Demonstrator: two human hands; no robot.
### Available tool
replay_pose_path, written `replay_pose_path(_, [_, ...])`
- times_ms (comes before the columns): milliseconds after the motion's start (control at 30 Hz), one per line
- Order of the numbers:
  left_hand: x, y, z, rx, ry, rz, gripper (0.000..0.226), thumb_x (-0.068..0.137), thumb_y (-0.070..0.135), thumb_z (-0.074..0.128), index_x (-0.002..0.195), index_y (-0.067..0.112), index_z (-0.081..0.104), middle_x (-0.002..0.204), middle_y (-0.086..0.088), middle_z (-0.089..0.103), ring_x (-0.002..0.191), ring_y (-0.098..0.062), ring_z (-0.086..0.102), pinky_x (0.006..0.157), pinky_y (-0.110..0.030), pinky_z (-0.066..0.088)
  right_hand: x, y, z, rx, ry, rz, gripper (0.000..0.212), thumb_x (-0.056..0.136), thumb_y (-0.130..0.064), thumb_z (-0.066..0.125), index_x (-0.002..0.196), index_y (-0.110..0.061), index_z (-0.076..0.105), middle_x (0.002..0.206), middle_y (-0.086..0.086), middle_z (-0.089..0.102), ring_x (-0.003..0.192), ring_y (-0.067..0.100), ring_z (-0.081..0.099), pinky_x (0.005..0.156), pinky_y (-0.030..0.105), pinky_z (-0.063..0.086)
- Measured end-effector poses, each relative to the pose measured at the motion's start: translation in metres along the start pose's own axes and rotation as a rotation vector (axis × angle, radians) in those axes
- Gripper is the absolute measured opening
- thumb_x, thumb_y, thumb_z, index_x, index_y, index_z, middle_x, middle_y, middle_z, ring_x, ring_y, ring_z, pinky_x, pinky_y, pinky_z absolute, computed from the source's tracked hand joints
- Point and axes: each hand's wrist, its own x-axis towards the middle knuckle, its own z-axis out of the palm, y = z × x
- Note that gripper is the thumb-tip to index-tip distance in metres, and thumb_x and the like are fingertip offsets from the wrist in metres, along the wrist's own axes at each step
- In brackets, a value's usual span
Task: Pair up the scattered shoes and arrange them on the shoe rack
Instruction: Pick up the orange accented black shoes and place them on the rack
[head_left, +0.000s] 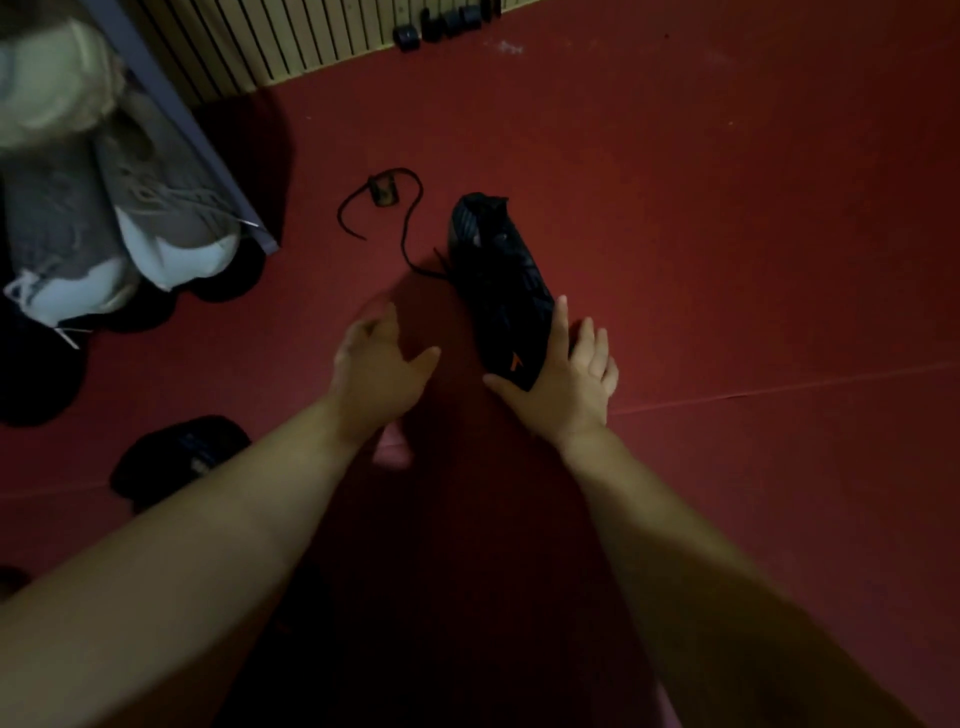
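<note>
We see a black shoe (501, 283) lying on the red floor (727, 234) just above the middle of the view, its far end pointing toward 12 o'clock and an orange mark near the end closest to us. The right hand (566, 374) grips that near end, thumb on the left side and forefinger along the right side, the other fingers spread on the floor at 3 o'clock of the shoe. The left hand (376, 364) hovers at 9 o'clock of the shoe, apart from it, fingers relaxed and holding nothing. A loose black lace (384, 208) curls on the floor at 10 o'clock of the shoe, running down to its side. At 9 o'clock of the view a grey and white pair of sneakers (130, 228) sits beside a grey rail (208, 150) of what may be the shoe rack; we cannot tell for sure. Another dark shoe (182, 452) lies at 8 o'clock, partly hidden by the left forearm. A slatted wall (291, 36) runs along 12 o'clock.
</note>
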Motion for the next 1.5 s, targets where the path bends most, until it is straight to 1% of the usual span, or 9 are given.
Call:
replay_pose_path(367, [-0.034,-0.018,-0.006,-0.323,-0.07,-0.014,0.064,0.095,0.028,0.051,0.15,0.012,0.022,0.154,-0.006,0.027,0.139,-0.018,0.03,0.109,-0.019,0.021,-0.007,-0.021,-0.004,-0.005,-0.068,-0.021,0.112,0.073,-0.069,0.06,0.149,-0.033,-0.013,0.134,0.018,0.037,0.123,0.034,0.038,0.102,0.045,0.031])
replay_pose_path(500, [-0.044,-0.021,-0.005,-0.528,-0.15,-0.054,0.057,0.096,0.015,0.051,0.148,0.018,0.028,0.144,-0.01,0.043,0.131,-0.028,0.044,0.111,-0.037,0.034,-0.025,-0.024,-0.012,0.305,-0.111,-0.023,0.117,0.07,-0.068,0.065,0.149,-0.034,-0.014,0.144,0.013,0.039,0.13,0.036,0.04,0.104,0.046,0.038])
replay_pose_path(633, [-0.06,-0.021,-0.016,-0.666,-0.239,-0.076,0.065,0.093,0.001,0.05,0.148,0.025,0.026,0.112,-0.006,0.057,0.084,-0.018,0.057,0.067,-0.023,0.051,-0.035,-0.039,-0.025,0.485,-0.216,-0.076,0.121,0.068,-0.07,0.064,0.145,-0.037,-0.023,0.154,0.007,0.028,0.131,0.033,0.043,0.103,0.044,0.04])
replay_pose_path(700, [-0.073,-0.022,-0.025,-0.689,-0.251,-0.079,0.069,0.091,0.002,0.055,0.147,0.028,0.025,0.123,-0.002,0.054,0.095,-0.018,0.059,0.058,-0.014,0.051,-0.043,-0.05,-0.032,0.532,-0.254,-0.11,0.125,0.06,-0.077,0.062,0.142,-0.042,-0.025,0.155,0.01,0.025,0.133,0.034,0.04,0.105,0.052,0.038])
replay_pose_path(867, [-0.122,-0.029,-0.051,-0.692,-0.28,-0.029,0.087,0.084,0.004,0.065,0.15,0.028,0.013,0.144,-0.003,0.044,0.124,-0.012,0.051,0.091,-0.024,0.051,-0.071,-0.089,-0.039,0.677,-0.379,-0.133,0.135,0.047,-0.081,0.06,0.141,-0.041,-0.027,0.152,0.01,0.031,0.132,0.033,0.042,0.104,0.053,0.039])
replay_pose_path(967, [-0.152,-0.028,-0.062,-0.803,-0.214,0.007,0.076,0.087,-0.011,0.055,0.148,0.021,0.023,0.112,0.0,0.06,0.08,0.008,0.064,0.063,-0.009,0.05,-0.093,-0.115,-0.037,0.721,-0.441,-0.144,0.133,0.055,-0.074,0.067,0.142,-0.038,-0.027,0.152,0.011,0.032,0.133,0.032,0.041,0.106,0.051,0.037])
replay_pose_path(1167, [-0.181,-0.069,-0.082,-0.741,-0.045,0.003,0.062,0.083,-0.003,0.063,0.138,0.012,0.038,0.119,-0.01,0.062,0.11,-0.025,0.061,0.094,-0.039,0.051,-0.127,-0.162,-0.021,0.696,-0.471,-0.186,0.135,0.051,-0.068,0.069,0.142,-0.04,-0.027,0.151,0.01,0.026,0.131,0.032,0.039,0.108,0.048,0.035])
replay_pose_path(1300, [-0.2,-0.114,-0.112,-0.873,0.021,-0.087,0.05,0.088,-0.012,0.052,0.126,0.02,0.047,0.1,-0.001,0.065,0.081,-0.011,0.067,0.062,-0.021,0.057,-0.146,-0.181,-0.006,0.788,-0.55,-0.278,0.111,0.085,-0.033,0.068,0.145,-0.026,-0.026,0.139,0.007,0.038,0.124,0.023,0.047,0.096,0.019,0.041])
replay_pose_path(1500, [-0.234,-0.205,-0.161,-0.919,-0.01,-0.163,0.053,0.089,-0.011,0.049,0.128,0.024,0.05,0.108,-0.002,0.069,0.083,-0.008,0.069,0.055,-0.017,0.052,-0.178,-0.174,0.018,0.489,-0.519,-0.229,0.098,0.09,-0.032,0.061,0.149,-0.019,-0.015,0.151,0.016,0.029,0.133,0.029,0.04,0.102,0.031,0.036])
